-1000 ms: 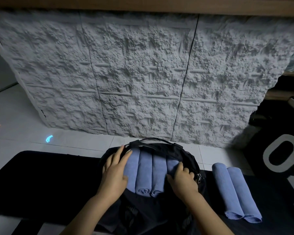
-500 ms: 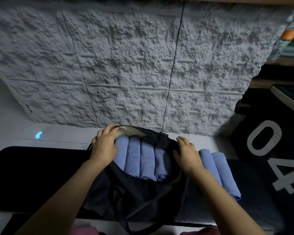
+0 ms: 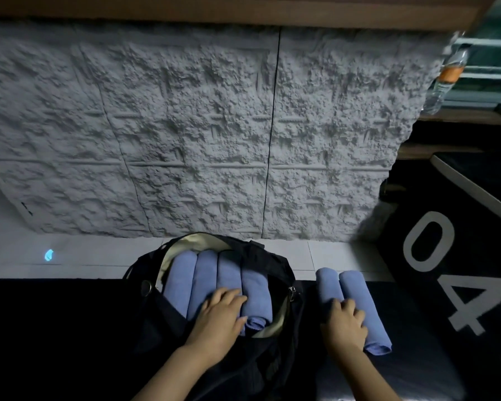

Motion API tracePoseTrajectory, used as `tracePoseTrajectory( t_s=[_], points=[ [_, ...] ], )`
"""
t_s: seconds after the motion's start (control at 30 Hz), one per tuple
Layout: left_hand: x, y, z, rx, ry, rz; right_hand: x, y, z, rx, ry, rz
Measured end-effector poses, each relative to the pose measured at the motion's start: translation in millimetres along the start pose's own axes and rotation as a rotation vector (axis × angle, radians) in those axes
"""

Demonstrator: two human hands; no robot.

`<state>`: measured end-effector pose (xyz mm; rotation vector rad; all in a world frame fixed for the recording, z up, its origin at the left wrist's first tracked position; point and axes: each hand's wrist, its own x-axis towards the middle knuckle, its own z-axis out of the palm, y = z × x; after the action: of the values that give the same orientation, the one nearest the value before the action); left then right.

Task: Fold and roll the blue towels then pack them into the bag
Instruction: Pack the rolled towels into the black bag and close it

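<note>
beside the bag [image 3: 272, 264] — rolled towels [image 3: 356, 290]; behind, wall panel [image 3: 214, 125]

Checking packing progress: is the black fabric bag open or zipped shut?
Open: the black fabric bag gapes, showing four rolled blue towels and its pale lining.

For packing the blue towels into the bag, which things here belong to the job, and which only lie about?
Belong to the job: black bag, four rolled towels inside it, two rolled towels beside it, left hand on the packed ones, right hand gripping one outside.

Lying about: water bottle, grey textured panel, blue light spot, black mat marked 04.
</note>
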<state>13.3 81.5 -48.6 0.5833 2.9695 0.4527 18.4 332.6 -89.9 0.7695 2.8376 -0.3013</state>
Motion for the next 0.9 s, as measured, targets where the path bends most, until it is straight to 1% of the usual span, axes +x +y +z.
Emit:
tracePoseTrajectory(
  t_s=[0.13, 0.23, 0.33, 0.4, 0.47, 0.5, 0.53, 0.57, 0.63, 0.67, 0.73, 0.77, 0.8, 0.83, 0.87, 0.9],
  points=[
    [1, -2, -1, 0.018, -0.003, 0.009, -2, -6, 6, 0.167, -0.118, -0.036],
    [3, -4, -1, 0.033, -0.022, 0.012, -4, -9, 11, 0.229, -0.119, -0.038],
    [4, -7, -1, 0.000, -0.036, 0.000, -4, -6, 8, 0.537, -0.099, -0.015],
    [6, -10, -2, -0.080, -0.039, -0.012, -3, -6, -6, 0.735, -0.032, 0.001],
    [8, -11, -5, -0.260, 0.023, -0.024, -9, -13, -32, 0.908, 0.054, -0.007],
    [10, -10, -7, -0.363, 0.072, -0.048, -12, -16, -46, 1.000, 0.072, -0.029],
    [12, -7, -10, -0.470, 0.125, -0.090, -18, -19, -62, 1.101, 0.042, -0.056],
    [14, -4, -15, -0.605, 0.176, -0.157, -24, -22, -78, 1.218, -0.037, -0.089],
    [18, 8, -32, -1.018, 0.231, -0.319, -40, -26, -107, 1.421, -0.307, -0.175],
    [18, 14, -42, -1.290, 0.208, -0.394, -47, -28, -117, 1.497, -0.460, -0.246],
    [20, 21, -60, -1.849, 0.086, -0.530, -53, -31, -125, 1.588, -0.750, -0.363],
    [18, 22, -69, -2.033, 0.022, -0.559, -55, -34, -125, 1.571, -0.871, -0.414],
    [15, 21, -77, -2.126, -0.040, -0.550, -55, -37, -124, 1.500, -0.947, -0.479],
    [11, 19, -84, -2.157, -0.093, -0.527, -55, -41, -122, 1.383, -0.971, -0.551],
    [7, 15, -88, -2.141, -0.131, -0.517, -56, -45, -122, 1.250, -0.959, -0.604],
    [2, 11, -92, -2.076, -0.155, -0.523, -55, -47, -121, 1.136, -0.930, -0.629]
  ],
)
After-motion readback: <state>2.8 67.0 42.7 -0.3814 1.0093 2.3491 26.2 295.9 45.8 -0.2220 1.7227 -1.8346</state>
